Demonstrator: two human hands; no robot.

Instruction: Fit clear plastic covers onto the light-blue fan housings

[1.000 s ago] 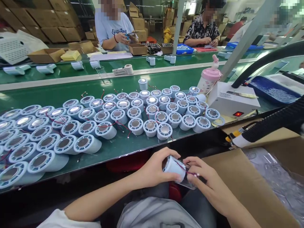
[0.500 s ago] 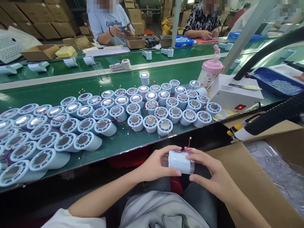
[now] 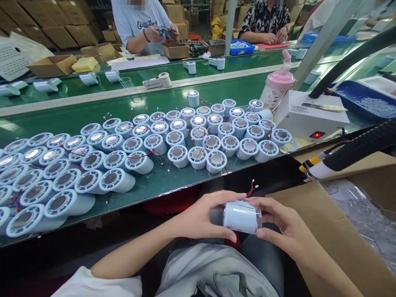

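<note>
A light blue cylindrical housing (image 3: 241, 216) lies sideways between my hands above my lap. A clear plastic sleeve (image 3: 258, 218) shows around its right end. My left hand (image 3: 213, 216) grips the housing's left end, thumb below and fingers above. On the right end, my right hand (image 3: 278, 222) is closed, with its thumb on the clear edge and its fingers over the top. Thin red and dark wires with small white plugs (image 3: 253, 185) stick up behind the housing. Many similar blue housings (image 3: 216, 160) stand or lean in rows on the green bench.
An open cardboard box (image 3: 328, 231) of clear plastic parts is at my right. A black hose (image 3: 361, 148) hangs over it. On the bench are a white box with a red switch (image 3: 315, 113) and a pink-lidded bottle (image 3: 276, 88). Two co-workers (image 3: 142, 29) work across the line.
Both hands and the housing have shifted slightly right and down in view. More of the clear sleeve shows at the right end. The bench view has shifted a little.
</note>
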